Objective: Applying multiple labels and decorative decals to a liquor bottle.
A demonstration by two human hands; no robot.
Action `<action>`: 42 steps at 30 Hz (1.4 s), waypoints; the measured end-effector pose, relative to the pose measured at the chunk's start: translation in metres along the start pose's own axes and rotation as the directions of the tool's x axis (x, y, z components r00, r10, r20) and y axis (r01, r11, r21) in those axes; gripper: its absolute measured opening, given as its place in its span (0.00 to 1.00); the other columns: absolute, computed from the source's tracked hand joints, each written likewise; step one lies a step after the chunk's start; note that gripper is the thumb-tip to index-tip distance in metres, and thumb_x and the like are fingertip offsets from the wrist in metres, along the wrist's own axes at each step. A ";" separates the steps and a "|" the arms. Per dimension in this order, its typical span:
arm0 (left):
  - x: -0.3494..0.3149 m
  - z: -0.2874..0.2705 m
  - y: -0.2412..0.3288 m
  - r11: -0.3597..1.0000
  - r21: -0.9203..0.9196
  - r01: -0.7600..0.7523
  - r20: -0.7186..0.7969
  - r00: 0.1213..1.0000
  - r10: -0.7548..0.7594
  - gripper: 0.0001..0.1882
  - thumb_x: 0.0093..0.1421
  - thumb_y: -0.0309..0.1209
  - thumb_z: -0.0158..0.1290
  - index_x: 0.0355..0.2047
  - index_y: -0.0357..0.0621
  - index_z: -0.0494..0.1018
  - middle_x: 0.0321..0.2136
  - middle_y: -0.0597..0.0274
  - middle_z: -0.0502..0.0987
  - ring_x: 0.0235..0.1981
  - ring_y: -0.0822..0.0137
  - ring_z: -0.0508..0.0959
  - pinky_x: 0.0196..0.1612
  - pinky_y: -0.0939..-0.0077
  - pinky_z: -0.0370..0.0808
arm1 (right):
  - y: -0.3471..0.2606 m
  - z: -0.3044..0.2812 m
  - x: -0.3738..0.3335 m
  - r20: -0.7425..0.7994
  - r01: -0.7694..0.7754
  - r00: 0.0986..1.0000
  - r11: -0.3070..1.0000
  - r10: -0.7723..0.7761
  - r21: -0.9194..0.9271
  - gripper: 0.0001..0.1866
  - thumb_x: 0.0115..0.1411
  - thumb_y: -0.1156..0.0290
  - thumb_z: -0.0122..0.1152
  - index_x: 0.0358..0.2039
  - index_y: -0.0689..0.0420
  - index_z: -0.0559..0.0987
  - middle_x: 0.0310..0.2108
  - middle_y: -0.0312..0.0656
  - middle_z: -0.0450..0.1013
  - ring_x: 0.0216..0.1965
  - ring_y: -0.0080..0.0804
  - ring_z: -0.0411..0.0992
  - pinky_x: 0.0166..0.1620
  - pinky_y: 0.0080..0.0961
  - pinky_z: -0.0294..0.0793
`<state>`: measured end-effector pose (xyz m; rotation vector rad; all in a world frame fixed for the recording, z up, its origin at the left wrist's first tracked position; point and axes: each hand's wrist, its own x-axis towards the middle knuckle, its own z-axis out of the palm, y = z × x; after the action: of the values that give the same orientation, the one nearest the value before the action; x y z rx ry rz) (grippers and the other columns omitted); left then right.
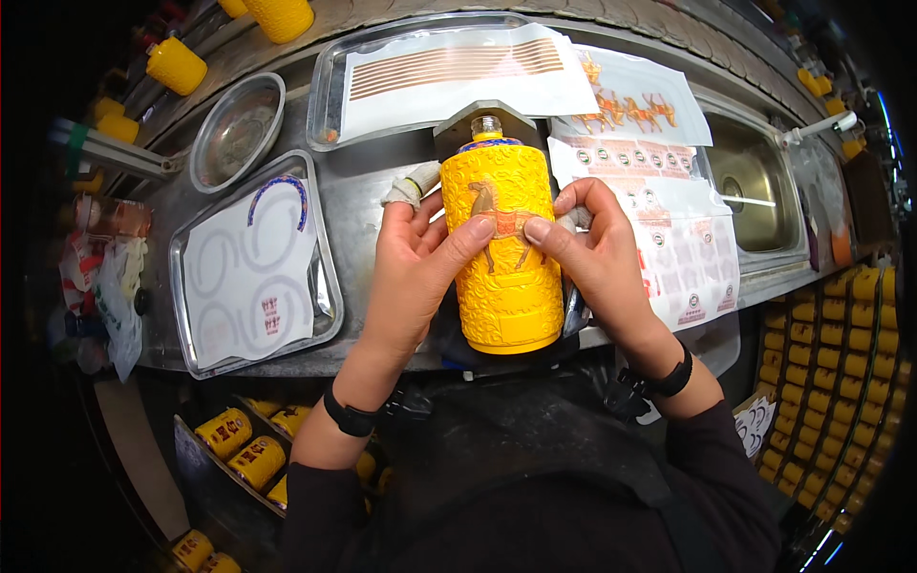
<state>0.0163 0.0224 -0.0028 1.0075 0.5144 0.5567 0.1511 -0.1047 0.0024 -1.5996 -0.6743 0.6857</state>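
Observation:
Between my two hands is a yellow embossed bottle with a clear glass neck and a blue patterned shoulder. A horse decal, brown with a red saddle cloth, lies on its front. My left hand grips the bottle's left side, its thumb pressed on the horse's body. From the right, my right hand holds the other side, thumb on the decal's rear part. White finger covers show on fingers of both hands. Behind the bottle's neck is a grey angular metal piece.
To the left, a metal tray carries a decal sheet; a metal bowl stands behind it. Another tray holds a striped sheet. Decal sheets lie right, beside a sink. Yellow bottles fill racks below.

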 end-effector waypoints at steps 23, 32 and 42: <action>0.001 -0.001 0.001 0.998 -0.035 0.046 -0.008 0.999 -0.046 0.35 0.57 0.29 0.63 0.59 0.34 0.55 0.56 0.45 0.65 0.58 0.59 0.69 0.60 0.66 0.69 | -0.008 0.001 -0.003 0.050 -0.077 0.996 0.987 0.071 0.140 0.19 0.55 0.70 0.69 0.38 0.57 0.65 0.29 0.29 0.65 0.17 0.04 0.58 0.18 0.07 0.54; 0.000 -0.001 0.002 0.999 -0.040 0.032 0.009 0.999 -0.032 0.36 0.57 0.29 0.63 0.59 0.33 0.55 0.56 0.45 0.64 0.58 0.60 0.69 0.60 0.67 0.68 | -0.012 0.000 -0.003 0.064 -0.097 0.994 0.990 0.091 0.107 0.19 0.55 0.69 0.69 0.38 0.56 0.65 0.30 0.29 0.65 0.17 0.03 0.56 0.18 0.08 0.54; 0.002 -0.005 -0.003 0.999 -0.037 0.009 0.009 1.000 -0.009 0.34 0.57 0.28 0.62 0.58 0.33 0.57 0.56 0.46 0.65 0.57 0.60 0.70 0.60 0.67 0.68 | -0.007 -0.004 0.000 0.078 -0.104 0.992 0.988 0.095 0.113 0.19 0.55 0.68 0.69 0.38 0.57 0.66 0.30 0.30 0.64 0.18 0.05 0.57 0.19 0.08 0.54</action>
<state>0.0153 0.0260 -0.0081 0.9719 0.4993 0.5521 0.1539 -0.1060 0.0096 -1.5139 -0.5992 0.8456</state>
